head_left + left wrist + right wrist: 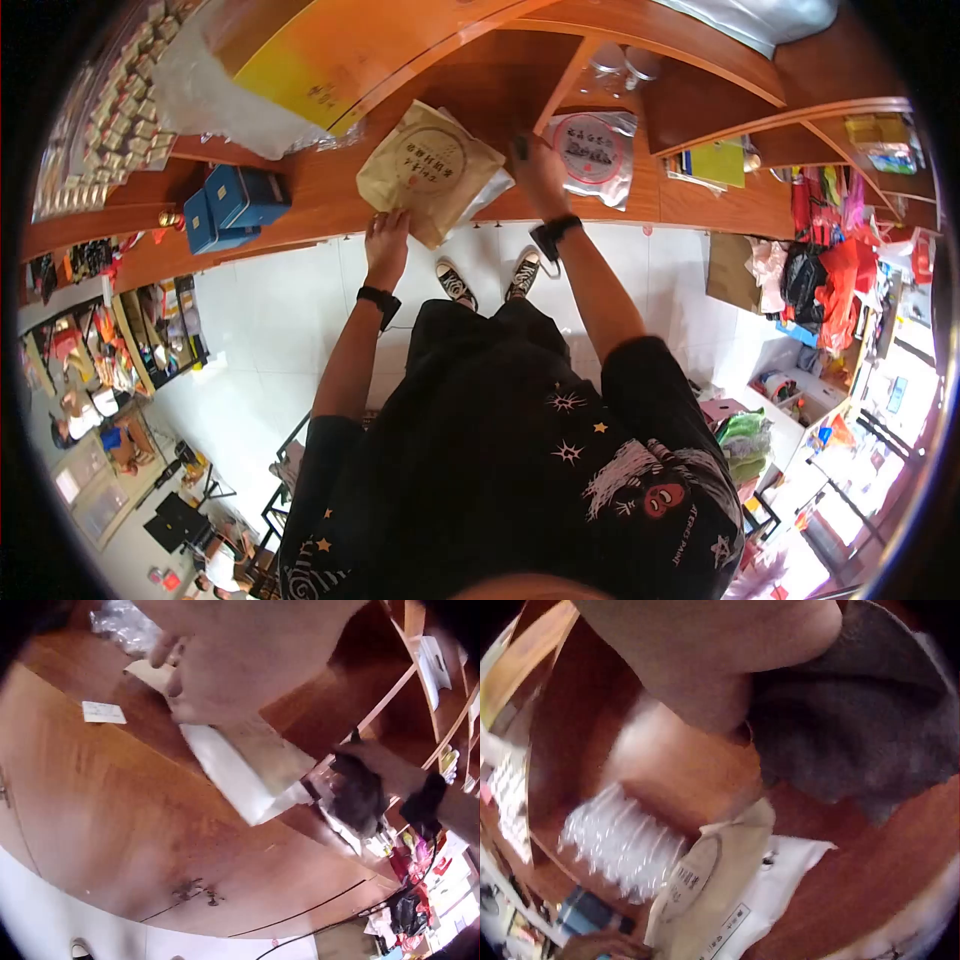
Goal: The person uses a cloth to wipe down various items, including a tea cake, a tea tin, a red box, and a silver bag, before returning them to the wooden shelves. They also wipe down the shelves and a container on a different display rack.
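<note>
A tan paper packet (pixel 425 165) with a round printed label lies tilted on the brown wooden shelf. My left hand (pixel 388 243) holds its near left edge, fingers bent over the paper in the left wrist view. Under the packet a white wrapper (pixel 772 889) sticks out on one side. My right hand (pixel 543 180) grips a dark grey cloth (pixel 855 727) that hangs loosely from the fingers, to the right of the packet. Close to that hand, a silvery packet (pixel 597 155) with a pink round label lies behind an upright divider.
Blue boxes (pixel 235 205) stand at the left of the shelf, beside clear plastic packaging (pixel 235 110). A yellow panel (pixel 300 70) juts over the back left. Wooden dividers (pixel 570 85) rise behind the hands. A small white card (pixel 103 712) lies on the wood.
</note>
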`<move>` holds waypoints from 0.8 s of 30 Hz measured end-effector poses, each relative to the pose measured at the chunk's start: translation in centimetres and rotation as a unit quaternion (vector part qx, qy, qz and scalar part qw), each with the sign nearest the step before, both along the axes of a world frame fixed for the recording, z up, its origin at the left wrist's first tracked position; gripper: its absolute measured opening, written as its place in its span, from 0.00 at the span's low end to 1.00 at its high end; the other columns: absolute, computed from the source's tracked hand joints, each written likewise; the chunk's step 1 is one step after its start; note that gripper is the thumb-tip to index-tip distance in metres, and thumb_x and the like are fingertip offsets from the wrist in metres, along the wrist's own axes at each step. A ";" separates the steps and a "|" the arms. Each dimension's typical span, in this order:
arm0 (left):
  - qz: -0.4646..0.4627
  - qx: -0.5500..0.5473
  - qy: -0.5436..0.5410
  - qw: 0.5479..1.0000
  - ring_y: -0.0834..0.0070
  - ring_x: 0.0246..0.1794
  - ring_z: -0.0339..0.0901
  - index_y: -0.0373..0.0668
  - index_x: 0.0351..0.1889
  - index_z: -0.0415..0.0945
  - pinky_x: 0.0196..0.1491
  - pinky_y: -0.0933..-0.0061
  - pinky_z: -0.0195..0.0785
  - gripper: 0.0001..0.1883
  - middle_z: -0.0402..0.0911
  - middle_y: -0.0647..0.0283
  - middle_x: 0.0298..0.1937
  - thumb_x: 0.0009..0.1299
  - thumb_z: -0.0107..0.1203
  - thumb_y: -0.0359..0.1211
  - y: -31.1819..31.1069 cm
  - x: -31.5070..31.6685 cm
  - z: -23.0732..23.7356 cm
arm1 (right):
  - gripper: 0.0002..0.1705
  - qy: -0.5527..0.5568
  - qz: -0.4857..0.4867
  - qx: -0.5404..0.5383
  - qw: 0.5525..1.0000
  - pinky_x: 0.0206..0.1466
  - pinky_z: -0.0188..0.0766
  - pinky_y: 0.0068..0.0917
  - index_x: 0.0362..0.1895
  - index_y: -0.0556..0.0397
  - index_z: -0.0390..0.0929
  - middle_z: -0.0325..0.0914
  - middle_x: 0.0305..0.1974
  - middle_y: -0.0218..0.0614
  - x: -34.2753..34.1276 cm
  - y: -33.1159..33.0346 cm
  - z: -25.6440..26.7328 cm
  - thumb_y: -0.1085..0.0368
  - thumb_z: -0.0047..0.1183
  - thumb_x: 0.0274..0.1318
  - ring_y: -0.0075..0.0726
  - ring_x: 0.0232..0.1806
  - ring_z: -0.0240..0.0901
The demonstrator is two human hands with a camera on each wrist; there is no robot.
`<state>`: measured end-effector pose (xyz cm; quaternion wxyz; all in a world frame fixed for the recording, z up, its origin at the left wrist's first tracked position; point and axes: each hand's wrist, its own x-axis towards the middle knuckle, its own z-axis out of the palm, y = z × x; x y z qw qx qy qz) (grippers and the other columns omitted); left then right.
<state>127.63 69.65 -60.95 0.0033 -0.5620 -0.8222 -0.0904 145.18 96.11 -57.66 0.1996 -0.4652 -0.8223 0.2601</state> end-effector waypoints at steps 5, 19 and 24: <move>0.065 0.012 0.004 0.998 0.59 0.57 0.72 0.42 0.48 0.79 0.58 0.57 0.66 0.17 0.78 0.60 0.54 0.60 0.54 0.23 1.5 3.7 3.9 | 0.38 -0.033 -0.336 0.052 0.940 0.42 0.76 0.47 0.44 0.61 0.79 0.84 0.34 0.46 14.9 6.7 -5.6 0.39 0.69 0.43 0.51 0.37 0.82; -0.019 0.020 -0.323 0.946 0.56 0.39 0.84 0.34 0.53 0.70 0.42 0.60 0.77 0.16 0.84 0.49 0.37 0.70 0.57 0.30 19.2 15.2 0.7 | 0.23 0.150 -0.146 -0.401 0.892 0.30 0.73 0.32 0.33 0.60 0.82 0.82 0.27 0.35 18.8 12.0 -8.0 0.51 0.70 0.47 0.30 0.27 0.79; -0.065 0.065 -0.374 0.923 0.47 0.51 0.77 0.37 0.57 0.69 0.50 0.55 0.72 0.21 0.78 0.44 0.51 0.70 0.58 0.36 21.5 15.4 6.5 | 0.12 0.238 0.004 -0.488 0.840 0.35 0.71 0.26 0.33 0.57 0.83 0.79 0.29 0.28 21.9 10.8 5.4 0.60 0.65 0.52 0.25 0.31 0.75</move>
